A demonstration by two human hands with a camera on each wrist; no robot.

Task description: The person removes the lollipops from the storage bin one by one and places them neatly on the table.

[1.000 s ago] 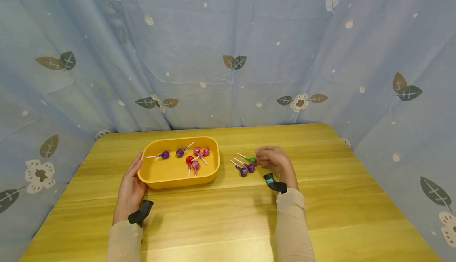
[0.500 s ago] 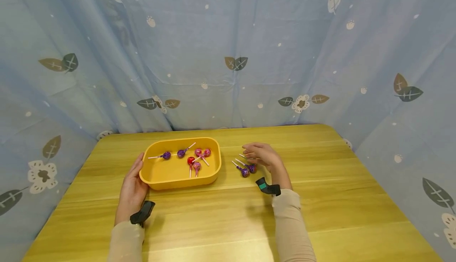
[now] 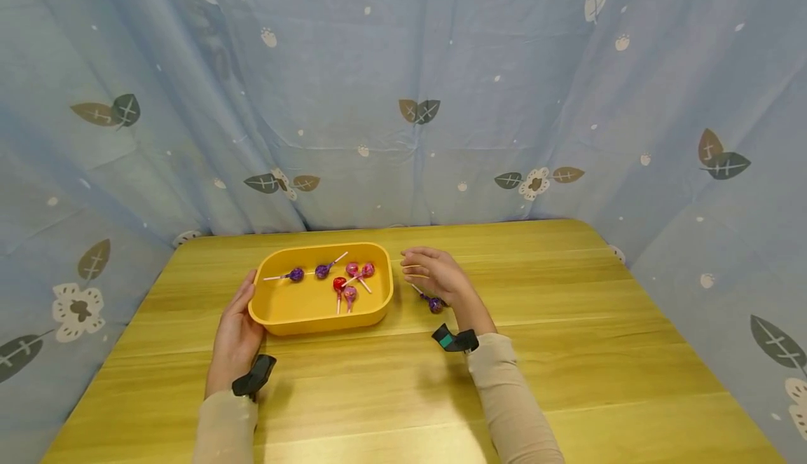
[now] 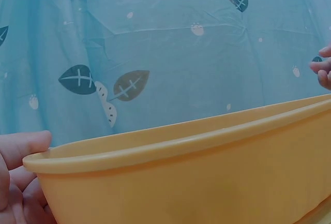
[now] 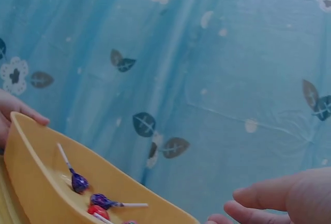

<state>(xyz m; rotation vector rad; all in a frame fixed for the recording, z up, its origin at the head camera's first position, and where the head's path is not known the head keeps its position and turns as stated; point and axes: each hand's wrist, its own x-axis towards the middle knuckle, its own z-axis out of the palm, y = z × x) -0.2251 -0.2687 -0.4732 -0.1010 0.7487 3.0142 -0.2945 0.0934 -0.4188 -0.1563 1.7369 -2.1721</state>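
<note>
My left hand (image 3: 236, 341) holds the left end of a yellow tray (image 3: 321, 325), with a digit laid over the rim and other fingers against the outer wall in the left wrist view. Inside lie wrapped lollipops: a purple lollipop (image 3: 295, 275), another purple lollipop (image 3: 322, 271), a red lollipop (image 3: 339, 284) and several pink lollipops (image 3: 350, 294). My right hand (image 3: 439, 278) hovers just right of the tray with loosely extended fingers. Below it a purple lollipop (image 3: 436, 305) shows on the table; the hand hides the spot where other lollipops lay. Nothing shows between its fingers in the right wrist view.
All of this stands on a yellow wood-grain table (image 3: 605, 352). A blue curtain (image 3: 353, 85) with leaf and flower prints hangs behind the table's back edge and along both sides. Each wrist carries a black camera mount (image 3: 455, 339).
My right hand has moved left from beside the loose lollipops to over them, covering the green one and one purple one. The left hand and tray keep their place.
</note>
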